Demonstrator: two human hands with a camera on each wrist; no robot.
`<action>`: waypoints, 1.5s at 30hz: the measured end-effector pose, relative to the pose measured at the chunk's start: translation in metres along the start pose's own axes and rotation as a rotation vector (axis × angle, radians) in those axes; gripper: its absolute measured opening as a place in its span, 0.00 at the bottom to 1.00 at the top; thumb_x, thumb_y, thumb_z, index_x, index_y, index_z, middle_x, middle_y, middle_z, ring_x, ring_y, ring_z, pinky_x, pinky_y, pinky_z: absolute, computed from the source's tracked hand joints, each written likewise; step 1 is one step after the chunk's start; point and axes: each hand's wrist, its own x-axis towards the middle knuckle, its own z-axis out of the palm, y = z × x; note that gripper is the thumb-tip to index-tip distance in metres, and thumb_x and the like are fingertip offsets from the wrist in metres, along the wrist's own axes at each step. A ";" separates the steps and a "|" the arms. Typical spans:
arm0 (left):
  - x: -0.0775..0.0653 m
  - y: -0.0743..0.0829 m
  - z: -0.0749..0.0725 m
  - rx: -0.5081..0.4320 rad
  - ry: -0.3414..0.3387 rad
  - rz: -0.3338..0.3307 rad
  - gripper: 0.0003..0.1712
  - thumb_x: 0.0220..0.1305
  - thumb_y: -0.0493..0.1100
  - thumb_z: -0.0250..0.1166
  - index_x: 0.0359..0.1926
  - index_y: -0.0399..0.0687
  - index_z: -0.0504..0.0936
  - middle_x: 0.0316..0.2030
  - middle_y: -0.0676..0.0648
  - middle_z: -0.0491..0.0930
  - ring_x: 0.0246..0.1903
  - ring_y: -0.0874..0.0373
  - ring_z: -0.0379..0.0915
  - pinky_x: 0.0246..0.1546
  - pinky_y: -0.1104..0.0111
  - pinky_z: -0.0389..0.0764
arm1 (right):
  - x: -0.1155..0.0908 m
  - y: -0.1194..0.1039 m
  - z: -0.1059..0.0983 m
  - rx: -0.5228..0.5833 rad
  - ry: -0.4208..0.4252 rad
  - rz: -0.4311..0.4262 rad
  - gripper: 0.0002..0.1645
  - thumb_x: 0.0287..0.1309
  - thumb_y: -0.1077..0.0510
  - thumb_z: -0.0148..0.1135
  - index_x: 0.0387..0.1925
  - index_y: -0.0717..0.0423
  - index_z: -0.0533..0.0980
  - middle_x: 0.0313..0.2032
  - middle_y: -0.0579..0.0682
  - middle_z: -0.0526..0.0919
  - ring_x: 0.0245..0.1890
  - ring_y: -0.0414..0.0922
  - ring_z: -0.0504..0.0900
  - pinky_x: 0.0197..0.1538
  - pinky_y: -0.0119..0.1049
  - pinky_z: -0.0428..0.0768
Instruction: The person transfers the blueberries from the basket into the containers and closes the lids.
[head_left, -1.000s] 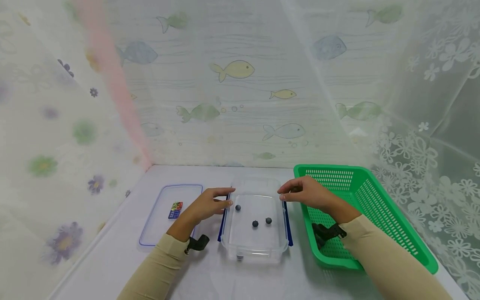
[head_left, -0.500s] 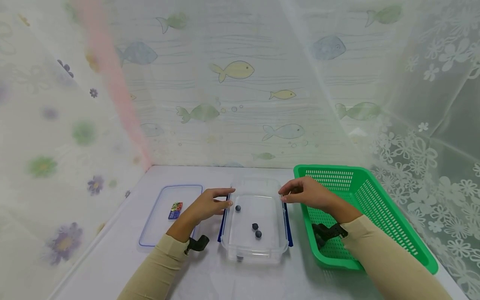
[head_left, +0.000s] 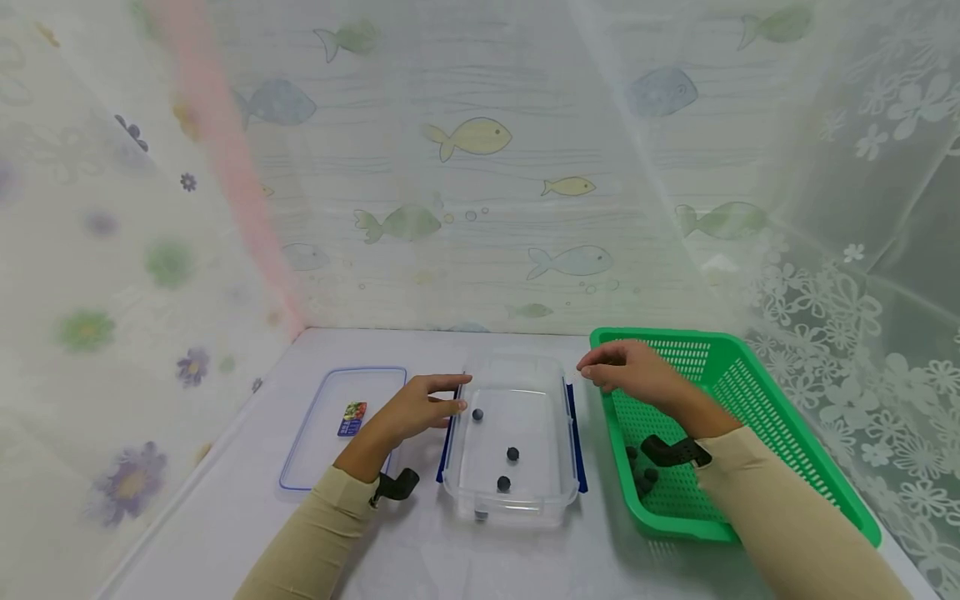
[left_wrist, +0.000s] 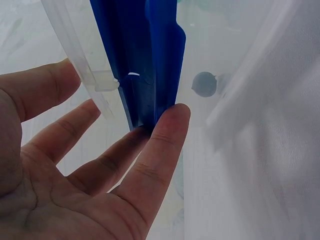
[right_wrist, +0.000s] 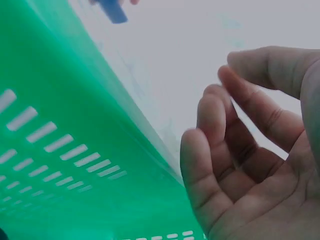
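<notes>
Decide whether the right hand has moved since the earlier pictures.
Yes: in the head view, the right hand has shifted right, away from the clear container.

A curtained booth — fish-printed sheet behind a white table, flowered sheets flanking.

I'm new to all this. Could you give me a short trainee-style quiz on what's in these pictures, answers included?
1. True or false: the flat, clear plastic lid with a blue rim lies left of the clear, rectangular plastic container with blue side flaps.
2. Fill the gap: small, round, dark berry-like pieces lie in the container and in the ____.
3. Which of the person's hands is at the container's side, and does the other hold anything?

Key:
1. True.
2. Green, perforated plastic basket.
3. The left hand; the right hand holds nothing that shows.
</notes>
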 end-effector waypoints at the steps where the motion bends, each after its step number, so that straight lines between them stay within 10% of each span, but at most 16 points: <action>1: -0.001 0.000 0.000 0.000 0.000 -0.002 0.27 0.69 0.49 0.70 0.68 0.66 0.79 0.74 0.47 0.70 0.61 0.45 0.80 0.51 0.59 0.89 | -0.001 0.000 -0.001 0.001 0.001 0.010 0.19 0.70 0.47 0.66 0.54 0.55 0.83 0.52 0.55 0.85 0.46 0.51 0.82 0.51 0.46 0.85; 29: 0.000 0.001 -0.001 -0.021 -0.009 -0.012 0.27 0.70 0.47 0.70 0.68 0.66 0.79 0.74 0.46 0.69 0.61 0.43 0.79 0.51 0.58 0.89 | -0.036 0.026 -0.032 -0.151 -0.062 0.101 0.16 0.73 0.55 0.61 0.52 0.62 0.82 0.47 0.60 0.85 0.44 0.51 0.84 0.45 0.48 0.88; 45: 0.002 0.002 -0.001 0.010 -0.001 -0.027 0.27 0.70 0.48 0.69 0.68 0.68 0.79 0.74 0.46 0.69 0.63 0.43 0.78 0.51 0.59 0.89 | -0.061 0.061 -0.033 -0.101 -0.390 0.264 0.19 0.58 0.67 0.65 0.52 0.68 0.79 0.22 0.50 0.79 0.20 0.43 0.74 0.26 0.38 0.79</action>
